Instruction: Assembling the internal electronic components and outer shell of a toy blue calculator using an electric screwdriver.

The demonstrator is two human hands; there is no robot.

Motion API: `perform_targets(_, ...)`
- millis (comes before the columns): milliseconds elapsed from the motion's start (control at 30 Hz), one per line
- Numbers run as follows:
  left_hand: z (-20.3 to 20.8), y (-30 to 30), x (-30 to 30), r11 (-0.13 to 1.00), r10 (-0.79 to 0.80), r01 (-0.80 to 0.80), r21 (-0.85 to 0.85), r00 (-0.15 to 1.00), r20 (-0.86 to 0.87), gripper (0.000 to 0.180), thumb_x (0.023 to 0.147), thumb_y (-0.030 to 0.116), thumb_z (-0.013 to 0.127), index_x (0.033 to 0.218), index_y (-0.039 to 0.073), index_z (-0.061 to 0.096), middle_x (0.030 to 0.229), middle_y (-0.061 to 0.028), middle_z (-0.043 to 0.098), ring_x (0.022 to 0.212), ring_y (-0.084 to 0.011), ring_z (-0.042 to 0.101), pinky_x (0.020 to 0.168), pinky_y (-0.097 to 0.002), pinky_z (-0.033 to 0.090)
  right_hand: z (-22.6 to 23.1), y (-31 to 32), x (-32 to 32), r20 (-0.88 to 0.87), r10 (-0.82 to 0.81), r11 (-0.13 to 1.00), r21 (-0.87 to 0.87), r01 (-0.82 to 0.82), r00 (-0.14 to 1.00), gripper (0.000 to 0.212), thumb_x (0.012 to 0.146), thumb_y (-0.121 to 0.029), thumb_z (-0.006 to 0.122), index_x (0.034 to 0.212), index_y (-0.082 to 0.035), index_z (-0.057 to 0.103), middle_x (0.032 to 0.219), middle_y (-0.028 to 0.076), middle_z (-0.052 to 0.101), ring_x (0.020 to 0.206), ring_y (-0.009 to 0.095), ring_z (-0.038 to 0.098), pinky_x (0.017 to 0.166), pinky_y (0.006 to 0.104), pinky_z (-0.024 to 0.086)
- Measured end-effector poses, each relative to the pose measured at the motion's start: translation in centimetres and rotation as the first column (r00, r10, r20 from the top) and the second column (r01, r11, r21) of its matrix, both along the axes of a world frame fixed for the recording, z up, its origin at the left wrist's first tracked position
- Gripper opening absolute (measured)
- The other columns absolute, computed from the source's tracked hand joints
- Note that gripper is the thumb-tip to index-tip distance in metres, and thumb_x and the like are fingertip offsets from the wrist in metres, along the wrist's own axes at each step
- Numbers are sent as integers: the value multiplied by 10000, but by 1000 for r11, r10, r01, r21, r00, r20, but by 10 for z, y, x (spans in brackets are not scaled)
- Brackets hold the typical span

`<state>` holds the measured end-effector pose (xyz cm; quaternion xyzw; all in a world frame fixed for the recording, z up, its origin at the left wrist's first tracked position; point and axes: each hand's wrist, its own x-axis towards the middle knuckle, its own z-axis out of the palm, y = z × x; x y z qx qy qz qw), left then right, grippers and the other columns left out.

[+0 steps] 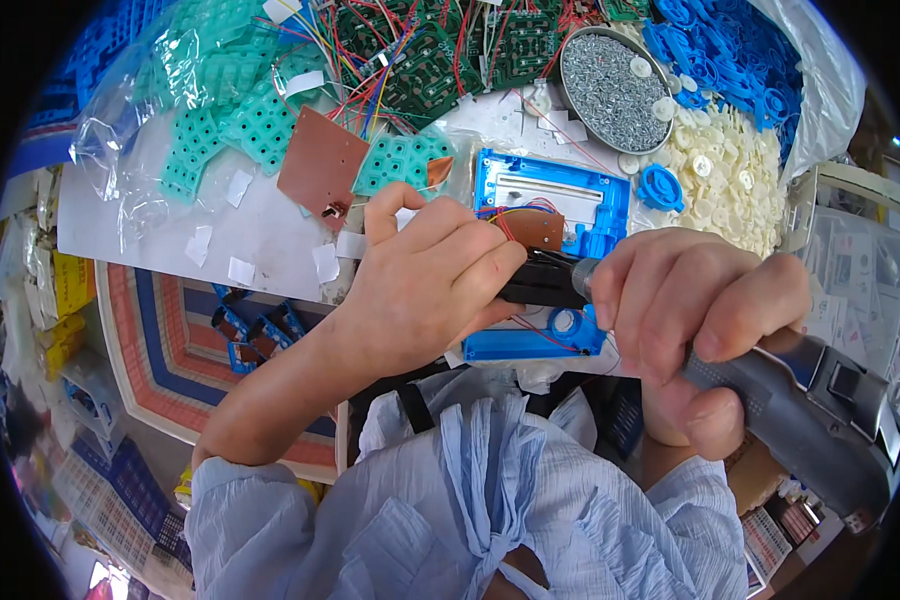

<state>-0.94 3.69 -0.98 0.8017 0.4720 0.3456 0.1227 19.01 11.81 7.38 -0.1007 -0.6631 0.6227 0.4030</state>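
My left hand [425, 280] grips a blue plastic housing [555, 200] at its left side, fingers over a black part in its middle. A small brown circuit board [535, 228] with red wires sits inside the housing. My right hand [695, 320] is wrapped around a grey electric screwdriver [820, 410], whose tip points at the housing's middle and is hidden behind the fingers. The housing lies at the near edge of a white table [260, 225].
A round tin of screws [610, 90] stands behind the housing. White discs [720, 175], blue plastic parts [720, 55], green circuit boards [440, 50], teal rubber keypads [230, 110] and a brown board [320, 165] cover the table. A tray [170, 340] of blue parts sits lower left.
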Motion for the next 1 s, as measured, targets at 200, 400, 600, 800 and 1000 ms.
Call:
perform_targets(200, -4, -3, 3, 999, 1, -1, 45, 1000, -6, 355, 775, 332, 751, 1019, 84, 682, 976, 8, 637, 961, -175, 586, 944, -482, 323, 4, 5, -5, 111, 97, 992, 71, -105, 989, 368, 905, -295, 791, 870, -135, 461, 669, -3, 594, 536, 152, 573, 564, 355, 491)
perform_targets(400, -3, -1, 2, 999, -35, 35, 18, 999, 1, 348, 782, 323, 746, 1016, 73, 679, 969, 3, 626, 970, -184, 583, 958, -490, 316, 6, -9, -13, 154, -26, 1000, 0, 26, 988, 432, 896, -377, 811, 920, -126, 460, 682, 0, 591, 558, 153, 569, 578, 350, 487)
perform_targets(600, -3, 2, 2, 999, -23, 24, 26, 1000, -7, 435, 734, 350, 806, 1079, 125, 667, 1027, 4, 636, 1094, -204, 585, 1013, -517, 290, 16, 9, 1, -44, -124, 992, -15, 123, 991, 668, 924, -459, 759, 1367, -79, 436, 855, 52, 638, 739, 194, 635, 744, 392, 541)
perform_targets(800, -11, 12, 1, 998, -14, 19, -59, 997, 69, 436, 806, 355, 801, 1132, 110, 648, 1061, -42, 654, 1097, -240, 597, 1035, -519, 277, 22, -8, 65, -251, -885, 266, 418, 869, 392, 792, 906, -424, 767, 1438, 21, 385, 1238, 185, 591, 1209, 317, 579, 1080, 533, 449)
perform_targets(1000, -10, 28, 7, 949, 194, -108, -295, 940, 280, 397, 906, 346, 745, 1146, 54, 625, 1012, -86, 659, 999, -278, 618, 987, -467, 324, -3, -13, 29, 533, -640, 644, 765, 8, 554, 654, 635, -65, 845, 1248, -134, 626, 1310, 146, 591, 1206, 420, 538, 994, 521, 476)
